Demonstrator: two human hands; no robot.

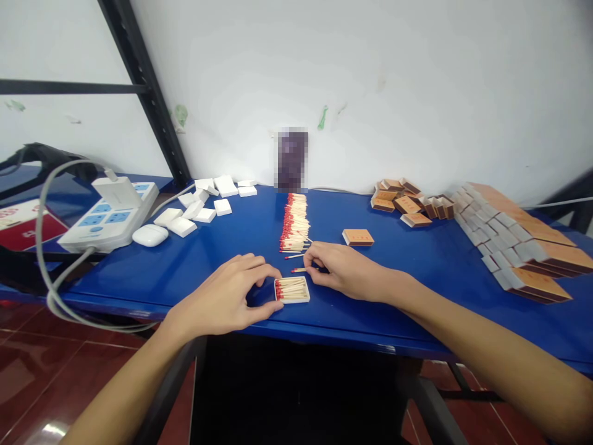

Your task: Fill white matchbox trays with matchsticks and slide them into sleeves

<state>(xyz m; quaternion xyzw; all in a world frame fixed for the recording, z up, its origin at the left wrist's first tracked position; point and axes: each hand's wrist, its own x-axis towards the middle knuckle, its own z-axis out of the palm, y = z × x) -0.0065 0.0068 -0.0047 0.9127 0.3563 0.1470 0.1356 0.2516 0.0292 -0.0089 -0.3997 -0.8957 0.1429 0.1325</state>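
Observation:
A small white matchbox tray [292, 290] filled with red-tipped matches lies near the front edge of the blue table [185, 259]. My left hand [229, 296] grips the tray's left side between thumb and fingers. My right hand [340, 269] sits just right of the tray and pinches a single match [299, 270] above it. A long row of loose matches [295, 230] stretches away behind the tray.
One orange matchbox sleeve [357, 237] lies right of the match row. More sleeves [407, 201] and stacked boxes [514, 241] fill the right side. White inner trays [204, 207], an earbud case [149, 235] and a power strip [111, 213] sit at the left.

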